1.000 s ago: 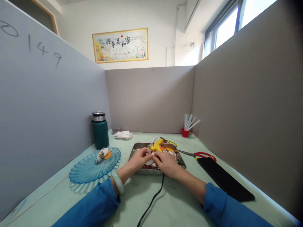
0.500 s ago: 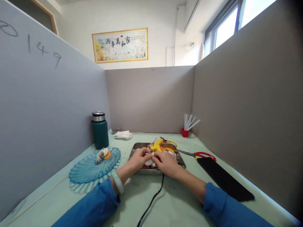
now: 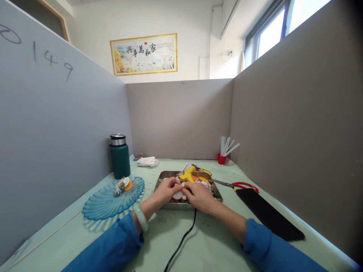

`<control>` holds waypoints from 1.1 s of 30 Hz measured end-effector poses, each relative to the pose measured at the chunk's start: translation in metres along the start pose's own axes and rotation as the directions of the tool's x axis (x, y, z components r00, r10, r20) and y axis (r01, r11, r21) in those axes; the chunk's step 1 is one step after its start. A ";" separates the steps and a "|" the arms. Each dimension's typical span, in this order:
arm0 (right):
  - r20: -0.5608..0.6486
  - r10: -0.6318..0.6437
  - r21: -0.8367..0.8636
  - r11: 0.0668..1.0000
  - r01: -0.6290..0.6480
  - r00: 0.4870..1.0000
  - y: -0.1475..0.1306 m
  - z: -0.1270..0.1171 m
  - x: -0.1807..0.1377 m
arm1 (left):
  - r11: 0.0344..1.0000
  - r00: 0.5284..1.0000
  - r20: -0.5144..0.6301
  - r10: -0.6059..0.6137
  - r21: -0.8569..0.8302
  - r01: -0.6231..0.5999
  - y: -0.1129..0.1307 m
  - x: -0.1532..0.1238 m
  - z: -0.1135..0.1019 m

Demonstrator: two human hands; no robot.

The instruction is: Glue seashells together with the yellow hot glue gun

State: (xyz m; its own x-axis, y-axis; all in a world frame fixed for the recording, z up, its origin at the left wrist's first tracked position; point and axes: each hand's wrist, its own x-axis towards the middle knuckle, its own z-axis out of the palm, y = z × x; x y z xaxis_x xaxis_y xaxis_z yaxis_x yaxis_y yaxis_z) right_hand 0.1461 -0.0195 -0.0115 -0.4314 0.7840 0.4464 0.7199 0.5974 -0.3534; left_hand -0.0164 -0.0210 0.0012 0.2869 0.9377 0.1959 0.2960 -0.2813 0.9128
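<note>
Hardly anything has moved since the earlier frames: both hands stay put, and only the white disc just beneath the fingertips has shifted very slightly. Each grip is narrow, thumb near fingers, left hand (image 3: 167, 190) and right hand (image 3: 200, 194) meeting over the tray (image 3: 180, 206). What they pinch is hidden; I cannot tell whether they hold the white disc (image 3: 177, 195). Around them, mixed shells (image 3: 204, 184) fill the tray, and a glue gun (image 3: 187, 175) lies toward its far edge. Pliers (image 3: 207, 171) sit behind. Left of the tray, a plate (image 3: 96, 207) bears a small cluster (image 3: 121, 186); a bottle (image 3: 120, 162) stands near the surface's far left corner. Scissors (image 3: 246, 184) lie rightward, a cup (image 3: 222, 159) of sticks (image 3: 225, 146) at the far right corner.
</note>
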 end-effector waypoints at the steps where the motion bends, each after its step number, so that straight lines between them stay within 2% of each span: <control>1: -0.003 0.000 0.001 1.000 0.000 1.000 0.000 0.000 0.000 | 1.000 1.000 0.000 0.001 0.003 -0.001 0.000 0.000 0.000; 33: 0.022 0.017 0.018 1.000 -0.017 1.000 0.001 0.001 0.001 | 1.000 1.000 0.012 0.013 0.009 -0.013 -0.008 0.005 0.000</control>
State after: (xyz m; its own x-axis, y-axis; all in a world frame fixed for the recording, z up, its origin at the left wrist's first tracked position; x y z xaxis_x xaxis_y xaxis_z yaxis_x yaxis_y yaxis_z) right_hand 0.1461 -0.0183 -0.0122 -0.4312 0.7976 0.4218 0.7172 0.5867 -0.3762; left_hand -0.0176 -0.0142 -0.0055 0.3016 0.9315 0.2033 0.3006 -0.2953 0.9069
